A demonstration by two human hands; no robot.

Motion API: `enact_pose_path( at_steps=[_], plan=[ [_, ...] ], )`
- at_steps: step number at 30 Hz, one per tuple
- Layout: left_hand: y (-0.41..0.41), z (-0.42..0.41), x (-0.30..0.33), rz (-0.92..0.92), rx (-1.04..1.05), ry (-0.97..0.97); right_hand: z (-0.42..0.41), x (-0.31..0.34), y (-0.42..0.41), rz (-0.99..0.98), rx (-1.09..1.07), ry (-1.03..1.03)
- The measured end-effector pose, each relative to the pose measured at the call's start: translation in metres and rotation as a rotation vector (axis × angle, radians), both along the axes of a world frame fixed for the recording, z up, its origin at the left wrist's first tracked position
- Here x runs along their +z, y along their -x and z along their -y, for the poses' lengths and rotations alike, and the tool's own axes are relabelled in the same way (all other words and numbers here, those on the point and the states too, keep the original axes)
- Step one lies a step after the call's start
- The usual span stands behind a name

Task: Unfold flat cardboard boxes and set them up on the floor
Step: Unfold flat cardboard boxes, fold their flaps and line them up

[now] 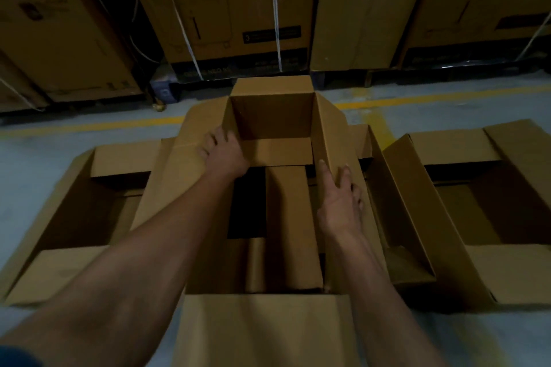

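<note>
A brown cardboard box [269, 119] stands open-topped in the middle of the floor, its flaps spread outward. My left hand [222, 152] grips the box's left wall at its top edge, fingers curled over it. My right hand [340, 199] presses flat against the right wall and flap [331, 128], thumb on the inner side. Inside the box, bottom flaps [290, 226] lie folded inward with dark gaps beside them. The near flap [265, 331] lies toward me.
An opened box [77, 202] sits on the floor at the left, another opened box [483, 211] at the right. Tall strapped cartons [232, 9] line the back on pallets. A yellow line [417, 100] crosses the grey floor.
</note>
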State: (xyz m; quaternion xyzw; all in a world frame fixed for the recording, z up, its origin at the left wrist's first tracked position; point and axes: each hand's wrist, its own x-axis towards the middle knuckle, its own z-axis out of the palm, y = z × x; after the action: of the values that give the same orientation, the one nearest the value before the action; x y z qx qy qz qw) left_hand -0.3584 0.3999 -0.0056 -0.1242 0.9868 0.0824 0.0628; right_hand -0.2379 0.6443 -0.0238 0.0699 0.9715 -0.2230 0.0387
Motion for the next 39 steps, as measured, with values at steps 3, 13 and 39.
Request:
enact_pose_path(
  at_steps=[3, 13, 39],
  plan=[
    [-0.075, 0.016, -0.005, 0.021, 0.042, -0.034, 0.004, 0.011, -0.008, 0.011, -0.032, 0.01],
    [-0.209, 0.031, -0.01, 0.091, 0.06, -0.184, 0.001, 0.014, -0.063, 0.157, -0.065, -0.046],
    [-0.217, 0.035, 0.147, -0.213, 0.098, -0.35, -0.008, 0.162, -0.095, -0.112, 0.011, 0.078]
  ],
)
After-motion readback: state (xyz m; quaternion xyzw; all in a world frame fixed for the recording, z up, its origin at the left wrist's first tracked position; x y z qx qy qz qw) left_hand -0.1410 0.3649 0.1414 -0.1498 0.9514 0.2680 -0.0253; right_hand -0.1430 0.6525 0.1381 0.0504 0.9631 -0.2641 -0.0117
